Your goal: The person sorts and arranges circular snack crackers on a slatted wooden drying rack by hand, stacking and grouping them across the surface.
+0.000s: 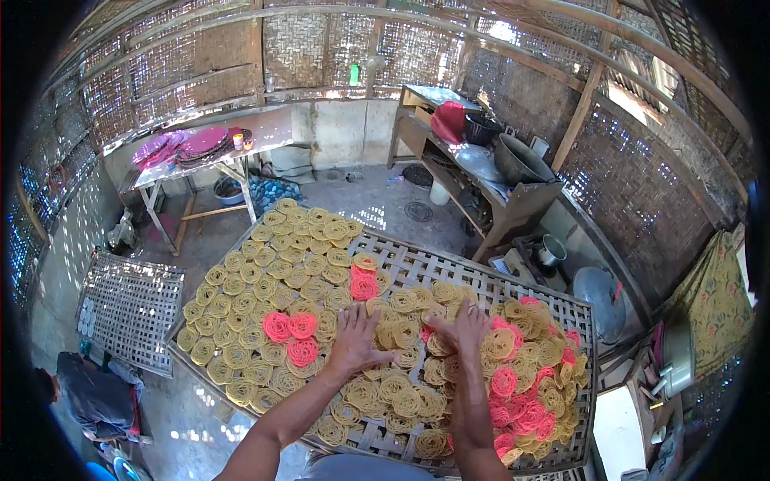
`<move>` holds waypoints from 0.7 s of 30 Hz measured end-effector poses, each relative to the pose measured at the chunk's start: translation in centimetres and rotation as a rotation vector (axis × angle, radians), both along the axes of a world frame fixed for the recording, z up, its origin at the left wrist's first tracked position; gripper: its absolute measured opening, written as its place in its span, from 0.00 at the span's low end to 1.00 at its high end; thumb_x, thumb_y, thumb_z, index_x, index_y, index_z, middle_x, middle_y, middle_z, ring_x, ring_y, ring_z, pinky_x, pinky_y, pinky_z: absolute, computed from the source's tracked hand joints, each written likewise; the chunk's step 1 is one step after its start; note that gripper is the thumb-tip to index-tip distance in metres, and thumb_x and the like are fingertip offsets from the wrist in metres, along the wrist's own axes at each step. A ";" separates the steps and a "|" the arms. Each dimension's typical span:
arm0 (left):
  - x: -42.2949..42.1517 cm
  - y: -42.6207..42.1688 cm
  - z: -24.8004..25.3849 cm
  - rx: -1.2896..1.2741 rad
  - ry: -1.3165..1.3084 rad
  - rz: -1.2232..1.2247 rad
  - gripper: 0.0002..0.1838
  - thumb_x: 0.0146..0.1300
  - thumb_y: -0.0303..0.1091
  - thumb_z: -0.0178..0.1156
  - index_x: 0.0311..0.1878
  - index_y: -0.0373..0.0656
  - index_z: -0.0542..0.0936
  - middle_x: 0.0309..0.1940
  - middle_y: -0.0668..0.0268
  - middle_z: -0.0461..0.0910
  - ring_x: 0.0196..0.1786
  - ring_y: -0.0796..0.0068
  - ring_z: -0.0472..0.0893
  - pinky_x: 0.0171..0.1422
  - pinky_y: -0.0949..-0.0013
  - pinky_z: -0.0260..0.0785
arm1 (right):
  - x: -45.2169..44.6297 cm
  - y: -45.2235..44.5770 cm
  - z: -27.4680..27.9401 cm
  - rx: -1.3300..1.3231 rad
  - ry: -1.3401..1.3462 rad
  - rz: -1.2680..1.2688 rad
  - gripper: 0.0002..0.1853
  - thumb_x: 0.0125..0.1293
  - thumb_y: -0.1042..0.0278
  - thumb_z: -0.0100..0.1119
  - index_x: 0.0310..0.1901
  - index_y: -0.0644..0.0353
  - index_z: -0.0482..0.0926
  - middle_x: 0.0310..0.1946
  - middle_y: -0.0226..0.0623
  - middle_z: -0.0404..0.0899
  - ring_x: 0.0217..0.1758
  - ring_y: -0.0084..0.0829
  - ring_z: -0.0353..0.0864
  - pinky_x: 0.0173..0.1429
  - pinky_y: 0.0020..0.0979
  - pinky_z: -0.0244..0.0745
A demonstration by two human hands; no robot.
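Note:
Both my hands rest on a wide woven bamboo rack covered with flat, lacy rounds of coiled strands. My left hand [354, 341] lies with fingers spread over the yellow rounds [281, 276] near the middle, its thumb pointing right. Just right of it, my right hand [465, 327] is spread on more yellow rounds, thumb toward the left. Pink rounds [302, 351] sit among the yellow ones left of my hands. On the right, yellow and pink rounds lie in a loose heap [525, 385]. Bare lattice of the rack [481, 276] shows beyond my hands. My palms hide what lies beneath them.
A person [96, 393] is low at the left, near another woven rack [132, 309]. Pink discs [204, 142] lie on a table at the back left. A wooden bench [521, 204] at the back right bears a dark pan [520, 160]. A metal lid [599, 301] stands at right.

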State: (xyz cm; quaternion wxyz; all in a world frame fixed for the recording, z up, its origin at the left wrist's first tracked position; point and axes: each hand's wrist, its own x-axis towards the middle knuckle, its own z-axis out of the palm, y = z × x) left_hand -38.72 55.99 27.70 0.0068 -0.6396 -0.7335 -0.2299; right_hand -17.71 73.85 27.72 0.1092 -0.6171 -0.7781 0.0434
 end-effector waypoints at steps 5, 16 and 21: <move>0.3 0.6 0.3 0.004 0.036 -0.126 0.59 0.45 0.70 0.72 0.75 0.43 0.64 0.70 0.47 0.66 0.75 0.46 0.62 0.79 0.42 0.48 | -0.3 -1.0 2.2 -0.180 -0.075 0.117 0.60 0.44 0.21 0.66 0.73 0.56 0.65 0.70 0.62 0.64 0.74 0.60 0.62 0.74 0.61 0.53; 0.0 1.1 0.4 0.261 -0.427 -0.168 0.32 0.48 0.42 0.79 0.58 0.43 0.82 0.49 0.57 0.84 0.54 0.58 0.81 0.59 0.58 0.72 | -3.4 -4.8 1.8 -0.165 0.079 0.154 0.48 0.48 0.45 0.75 0.72 0.51 0.67 0.63 0.52 0.67 0.66 0.54 0.68 0.69 0.53 0.67; 1.2 1.3 1.4 0.256 -0.837 -0.039 0.25 0.54 0.31 0.76 0.56 0.38 0.81 0.49 0.58 0.84 0.52 0.63 0.83 0.56 0.64 0.75 | -3.5 -5.8 1.9 -0.178 0.236 0.127 0.46 0.48 0.54 0.76 0.71 0.48 0.68 0.59 0.50 0.69 0.64 0.52 0.71 0.67 0.55 0.67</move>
